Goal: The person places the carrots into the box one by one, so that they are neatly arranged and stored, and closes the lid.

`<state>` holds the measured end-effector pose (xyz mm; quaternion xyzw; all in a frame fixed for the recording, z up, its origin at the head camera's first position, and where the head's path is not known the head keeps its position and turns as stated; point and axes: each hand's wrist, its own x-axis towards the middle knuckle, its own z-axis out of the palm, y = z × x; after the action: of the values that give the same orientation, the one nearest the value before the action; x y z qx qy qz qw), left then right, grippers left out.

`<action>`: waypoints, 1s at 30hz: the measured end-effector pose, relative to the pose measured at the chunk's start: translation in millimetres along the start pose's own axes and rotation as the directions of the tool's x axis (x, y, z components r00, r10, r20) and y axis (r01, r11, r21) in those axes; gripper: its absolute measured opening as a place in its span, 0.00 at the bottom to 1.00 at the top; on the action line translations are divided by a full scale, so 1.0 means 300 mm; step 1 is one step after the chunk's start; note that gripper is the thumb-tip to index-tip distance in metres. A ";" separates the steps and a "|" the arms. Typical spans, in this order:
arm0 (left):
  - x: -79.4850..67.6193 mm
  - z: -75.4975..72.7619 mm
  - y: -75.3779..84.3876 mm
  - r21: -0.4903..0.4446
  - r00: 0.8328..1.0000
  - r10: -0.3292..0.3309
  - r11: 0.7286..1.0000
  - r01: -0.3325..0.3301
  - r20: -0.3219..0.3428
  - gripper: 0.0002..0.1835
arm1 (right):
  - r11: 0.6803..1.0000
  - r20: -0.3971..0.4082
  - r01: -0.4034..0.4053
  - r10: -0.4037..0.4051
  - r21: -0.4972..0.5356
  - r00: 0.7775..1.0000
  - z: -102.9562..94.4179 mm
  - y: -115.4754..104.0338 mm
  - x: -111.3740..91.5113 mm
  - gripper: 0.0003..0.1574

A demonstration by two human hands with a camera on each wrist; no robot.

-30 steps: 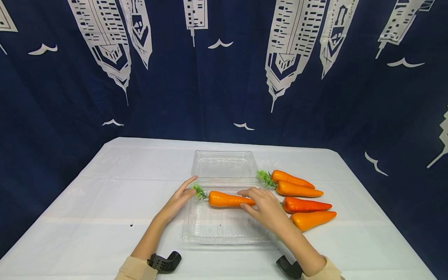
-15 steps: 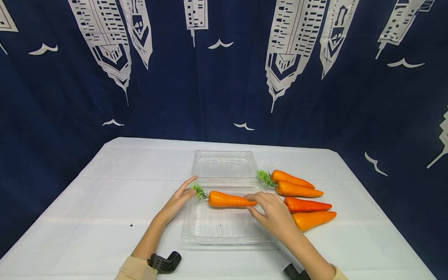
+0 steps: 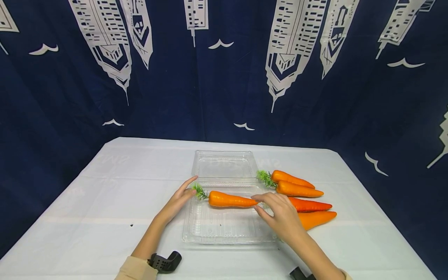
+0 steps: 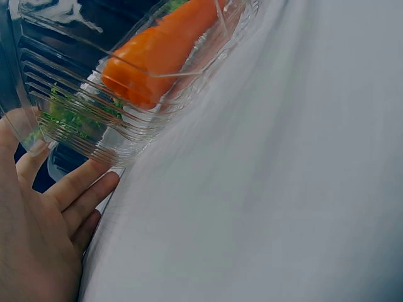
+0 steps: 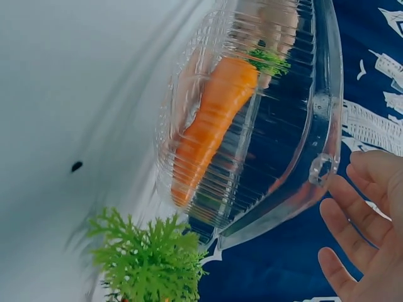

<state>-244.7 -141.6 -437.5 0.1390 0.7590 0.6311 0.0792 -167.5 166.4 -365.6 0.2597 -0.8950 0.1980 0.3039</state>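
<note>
A clear plastic clamshell container [image 3: 224, 229] lies unfolded on the white table, its lid [image 3: 224, 165] towards the back. Inside the near half is one orange carrot [image 3: 229, 199], lying crosswise with its green leafy top to the left. My left hand [image 3: 178, 200] touches the container's left side near those leaves; the left wrist view has its fingers mostly extended along the ribbed wall. Over the container's right side, my right hand [image 3: 283, 214] hovers by the carrot's thin tip. In the right wrist view, this hand's fingers [image 5: 352, 217] are loosely bent, with nothing between them.
Right of the container lie several more carrots: two orange ones [image 3: 299, 189] with leafy tops, a redder one [image 3: 311, 204] and another orange one [image 3: 316, 219]. A dark blue curtain [image 3: 224, 93] hangs behind the table. A small black speck [image 3: 131, 225] is at left.
My right hand has let go of the carrot and drawn back to the right and slightly towards me. The carrot and my left hand have stayed in place.
</note>
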 end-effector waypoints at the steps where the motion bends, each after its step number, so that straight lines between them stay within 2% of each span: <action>1: 0.000 0.001 -0.001 0.000 1.000 -0.001 1.000 0.001 0.001 0.26 | 1.000 -0.003 0.001 -0.001 0.000 1.000 -0.003 0.000 -0.002 0.16; 8: 0.000 0.002 -0.003 0.001 1.000 -0.002 1.000 0.002 -0.005 0.26 | 1.000 -0.020 -0.010 0.010 -0.014 1.000 -0.024 0.008 -0.019 0.16; 16: -0.002 0.003 -0.004 0.011 1.000 -0.004 1.000 0.004 -0.011 0.26 | 0.998 0.007 -0.052 0.052 -0.024 0.999 -0.055 0.021 -0.034 0.16; 23: 0.000 0.002 -0.006 0.004 1.000 -0.005 1.000 0.005 -0.010 0.26 | 0.997 -0.018 -0.070 0.069 -0.033 0.997 -0.088 0.042 -0.043 0.18; 30: -0.002 0.002 0.002 0.002 1.000 0.000 1.000 0.000 0.002 0.27 | 0.992 -0.008 -0.120 0.120 -0.040 0.993 -0.116 0.067 -0.049 0.18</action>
<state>-243.9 -141.1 -437.0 0.1395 0.7596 0.6302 0.0798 -154.1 205.2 -353.4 0.1986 -0.9119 0.1987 0.2991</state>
